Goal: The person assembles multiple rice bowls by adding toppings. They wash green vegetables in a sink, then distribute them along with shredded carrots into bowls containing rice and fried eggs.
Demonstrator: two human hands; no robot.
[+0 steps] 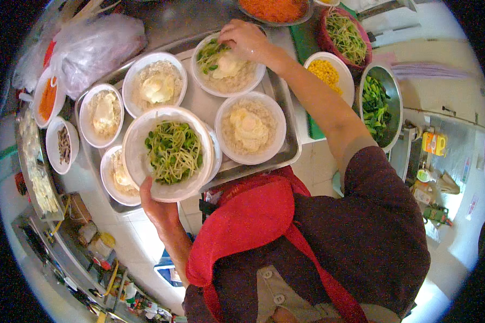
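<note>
My left hand (160,209) is closed on the rim of a white bowl (191,187), which holds green-leaved sprouts (173,153). This bowl is raised over the near part of a metal tray (292,153), partly covering a bowl beneath it. At the far side of the tray, my right hand (246,42) reaches into a white bowl of rice (231,84) with an egg. Its bent fingers are bunched on a small clump of sprouts (210,55) there; the fingertips are partly hidden. Several other white bowls on the tray hold rice and egg, among them a right-hand bowl (251,127).
Right of the tray stand a bowl of corn (324,74), a red basket of sprouts (346,39) and a metal bowl of leafy greens (375,105). Shredded orange food (277,8) sits at the back. Plastic bags (99,51) and a bowl of dark strips (63,145) are leftward.
</note>
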